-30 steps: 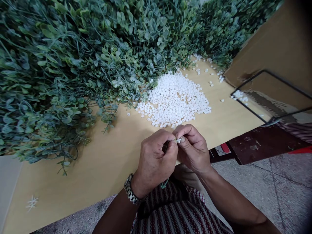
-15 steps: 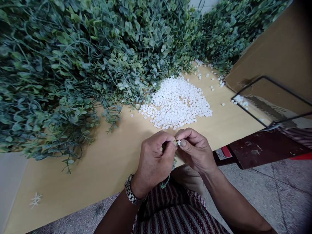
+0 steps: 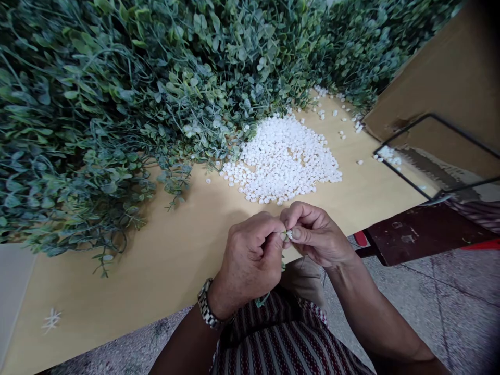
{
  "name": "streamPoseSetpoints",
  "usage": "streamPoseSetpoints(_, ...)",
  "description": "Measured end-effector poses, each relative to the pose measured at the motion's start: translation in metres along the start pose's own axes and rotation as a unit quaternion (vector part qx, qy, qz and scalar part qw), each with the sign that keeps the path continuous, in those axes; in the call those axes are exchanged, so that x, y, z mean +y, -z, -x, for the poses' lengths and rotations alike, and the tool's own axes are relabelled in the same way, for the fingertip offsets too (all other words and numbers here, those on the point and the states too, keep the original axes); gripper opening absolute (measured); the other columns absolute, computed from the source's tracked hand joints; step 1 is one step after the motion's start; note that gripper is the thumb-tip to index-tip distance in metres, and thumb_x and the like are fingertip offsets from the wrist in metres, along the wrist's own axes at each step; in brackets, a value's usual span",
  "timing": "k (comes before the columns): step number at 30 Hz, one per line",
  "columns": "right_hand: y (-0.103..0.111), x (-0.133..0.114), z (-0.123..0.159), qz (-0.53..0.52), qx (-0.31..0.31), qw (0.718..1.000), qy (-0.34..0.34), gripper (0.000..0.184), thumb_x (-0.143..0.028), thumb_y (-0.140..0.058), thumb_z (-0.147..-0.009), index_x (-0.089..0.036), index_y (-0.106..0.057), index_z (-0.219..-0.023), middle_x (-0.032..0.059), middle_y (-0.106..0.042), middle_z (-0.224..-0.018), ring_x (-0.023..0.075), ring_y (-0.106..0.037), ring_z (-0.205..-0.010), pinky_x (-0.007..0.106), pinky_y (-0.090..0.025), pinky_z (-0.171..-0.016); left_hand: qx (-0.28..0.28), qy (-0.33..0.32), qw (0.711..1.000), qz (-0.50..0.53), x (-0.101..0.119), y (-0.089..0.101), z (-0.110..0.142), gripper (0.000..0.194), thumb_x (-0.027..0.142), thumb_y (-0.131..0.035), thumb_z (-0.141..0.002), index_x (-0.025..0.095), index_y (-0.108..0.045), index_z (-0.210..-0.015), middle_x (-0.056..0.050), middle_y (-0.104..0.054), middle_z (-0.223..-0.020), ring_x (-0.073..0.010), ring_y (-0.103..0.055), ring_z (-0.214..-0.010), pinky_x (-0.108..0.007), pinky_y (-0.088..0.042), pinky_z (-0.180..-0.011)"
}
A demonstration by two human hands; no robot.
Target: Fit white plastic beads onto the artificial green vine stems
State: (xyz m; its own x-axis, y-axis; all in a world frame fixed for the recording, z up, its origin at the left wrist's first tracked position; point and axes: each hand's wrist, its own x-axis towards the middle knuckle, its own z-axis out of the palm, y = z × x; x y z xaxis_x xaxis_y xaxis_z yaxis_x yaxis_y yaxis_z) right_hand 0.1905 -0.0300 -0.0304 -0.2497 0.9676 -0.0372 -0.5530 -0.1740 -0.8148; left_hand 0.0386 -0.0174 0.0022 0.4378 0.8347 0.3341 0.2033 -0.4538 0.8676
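Observation:
My left hand (image 3: 252,258), with a metal watch (image 3: 207,304) at the wrist, is closed in a pinch on a green artificial stem. Part of this green stem (image 3: 262,300) hangs below the palm, and the rest is hidden by the hand. My right hand (image 3: 322,239) pinches a small white flower-like piece (image 3: 289,235) between thumb and forefinger. The fingertips of both hands meet at this piece, where the stem's tip touches it. Just beyond them a heap of small white pieces (image 3: 281,156) lies on the tan tabletop (image 3: 183,229).
Dense artificial greenery (image 3: 156,94) covers the back and left of the table. At right stand a cardboard box (image 3: 433,73) and a black wire frame (image 3: 406,179), with some white pieces beside it. A white spiky piece (image 3: 51,320) lies near the front left.
Both hands stay together at the white piece, with the fingertips slightly shifted to the right and lower. The right fingers have altered their pinch a little. The whole view has moved slightly.

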Motion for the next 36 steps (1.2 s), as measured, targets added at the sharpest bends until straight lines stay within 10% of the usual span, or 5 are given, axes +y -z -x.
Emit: streamPoseSetpoints(36, 0.012, 0.000, 0.009, 0.107, 0.002, 0.993, 0.058, 0.004, -0.016, -0.070, -0.076, -0.016, -0.066, -0.078, -0.0007, -0.067, -0.067, 0.0074, -0.063, -0.060, 0.019, -0.052, -0.059, -0.008, -0.008, 1.000, -0.004, -0.003, -0.007, -0.001, 0.017, 0.004, -0.049, -0.076, 0.009, -0.059, -0.064, -0.004, -0.060, -0.059, -0.0090, -0.052, -0.053, -0.021, -0.040, -0.052)
